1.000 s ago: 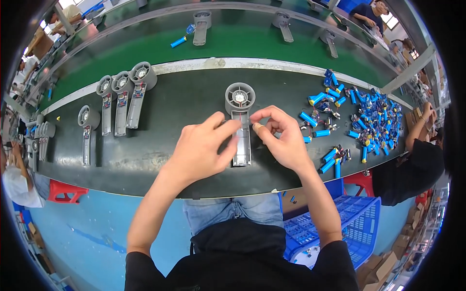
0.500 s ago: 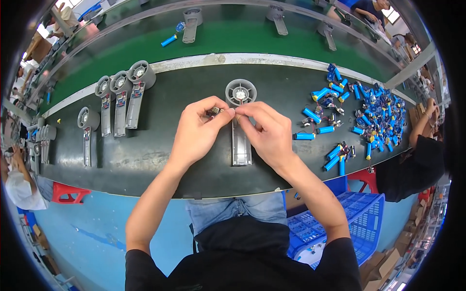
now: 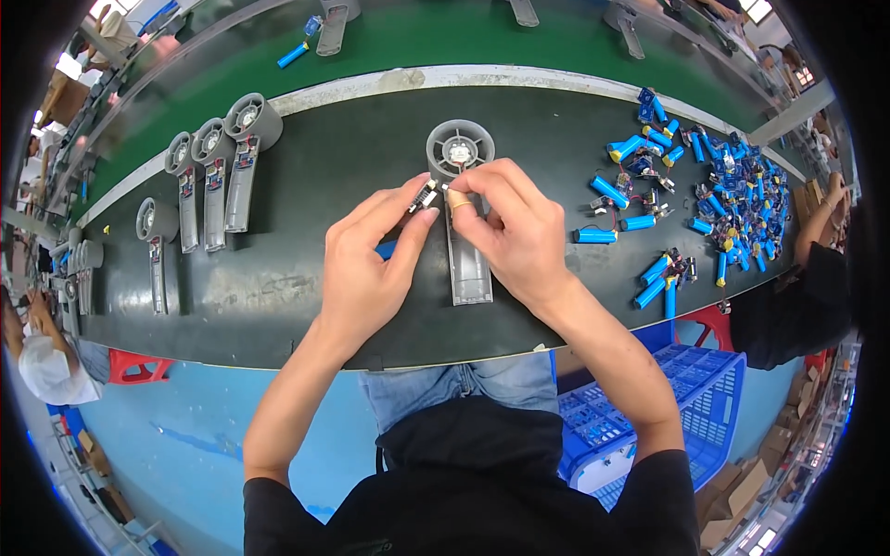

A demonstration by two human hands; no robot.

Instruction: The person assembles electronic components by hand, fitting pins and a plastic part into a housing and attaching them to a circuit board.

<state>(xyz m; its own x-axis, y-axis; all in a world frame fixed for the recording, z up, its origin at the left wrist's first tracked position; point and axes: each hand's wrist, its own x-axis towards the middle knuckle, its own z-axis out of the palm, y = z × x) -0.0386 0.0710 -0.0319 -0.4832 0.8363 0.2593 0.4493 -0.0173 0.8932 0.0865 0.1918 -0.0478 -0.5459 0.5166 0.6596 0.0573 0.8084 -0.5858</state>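
- While the dark table (image 3: 287, 246) stretched across the person's front, a green belt (image 3: 473, 39) ran beyond it, and a red stool (image 3: 139, 365) stood on the blue floor (image 3: 218, 408).
- Both forearms came up from the lower edge, and the hands met closely above the table.
- The left hand (image 3: 363, 255) was bent, its thumb and fingers closed in a pinch on a small circuit board (image 3: 424, 196); part of a blue cylinder (image 3: 386, 249) showed beside it.
- The right hand (image 3: 513, 232) was half curled, its fingertips nearly together beside the board; whether they gripped something could not be told.
- The grey fan housing (image 3: 471, 276) lay between and under the hands, its open handle toward the person.
- At the right lay a pile of blue cylinders (image 3: 753, 190) with wires.
- Below, a blue crate (image 3: 716, 408) held small pieces, too small to tell.
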